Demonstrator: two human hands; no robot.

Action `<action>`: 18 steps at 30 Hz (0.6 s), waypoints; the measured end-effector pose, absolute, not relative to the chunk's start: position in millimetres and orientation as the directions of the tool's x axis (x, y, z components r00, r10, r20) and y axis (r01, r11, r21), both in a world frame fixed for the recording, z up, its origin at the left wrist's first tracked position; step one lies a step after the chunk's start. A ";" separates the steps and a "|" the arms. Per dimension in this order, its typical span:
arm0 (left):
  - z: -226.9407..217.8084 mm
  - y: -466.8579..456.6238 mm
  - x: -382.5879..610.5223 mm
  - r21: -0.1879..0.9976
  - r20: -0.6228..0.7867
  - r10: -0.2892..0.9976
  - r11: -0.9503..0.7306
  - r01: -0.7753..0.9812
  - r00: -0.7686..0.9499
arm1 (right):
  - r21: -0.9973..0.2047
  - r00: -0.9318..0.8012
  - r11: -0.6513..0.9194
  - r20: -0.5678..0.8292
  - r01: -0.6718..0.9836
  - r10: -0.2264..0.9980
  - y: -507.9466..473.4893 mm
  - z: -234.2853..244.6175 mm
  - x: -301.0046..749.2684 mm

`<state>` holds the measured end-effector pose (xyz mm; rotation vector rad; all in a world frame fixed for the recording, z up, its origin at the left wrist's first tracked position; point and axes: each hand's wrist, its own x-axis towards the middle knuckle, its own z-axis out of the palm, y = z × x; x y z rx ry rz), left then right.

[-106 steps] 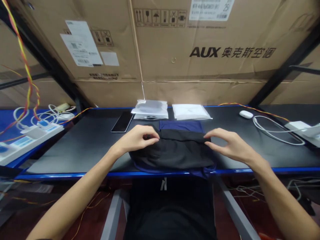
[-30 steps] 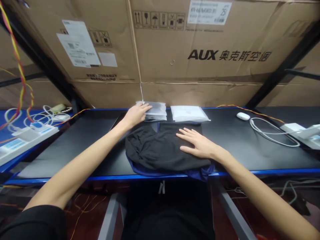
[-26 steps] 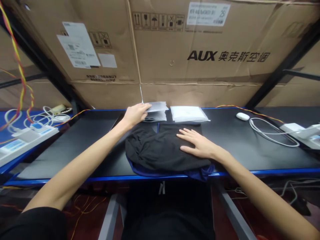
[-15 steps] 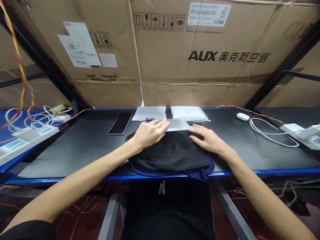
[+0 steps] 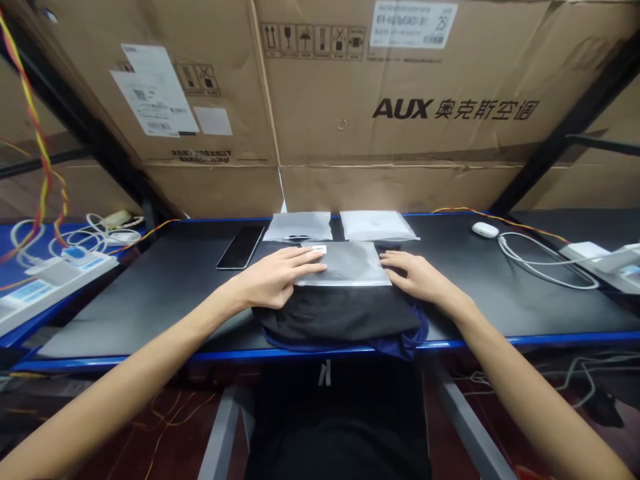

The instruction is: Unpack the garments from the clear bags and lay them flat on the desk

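A translucent frosted plastic bag with a small white label lies flat on a folded black and navy cloth at the front of the table. My left hand rests on the bag's left side, fingers stretched out near the label. At the right edge my right hand touches the bag with its fingers extended and slightly bent. Behind it lie two more pale plastic bags, the left bag and the right bag.
A smartphone lies left of the cloth. Power strips stand at both sides, the left strip crowded with white cables. On the right are a white earbud case and a cable. A large cardboard box walls off the back.
My left hand has moved left and lies flatter. The bag now spreads nearer to me over the cloth, with its label showing. My right hand has barely moved.
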<state>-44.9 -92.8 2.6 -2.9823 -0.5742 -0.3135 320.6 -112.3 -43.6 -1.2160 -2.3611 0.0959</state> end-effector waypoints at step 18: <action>-33.0 -91.0 -70.7 -0.115 0.527 0.230 -0.935 0.336 0.818 | -0.115 -0.632 0.830 0.594 0.546 0.498 -134.4 -18.4 238.1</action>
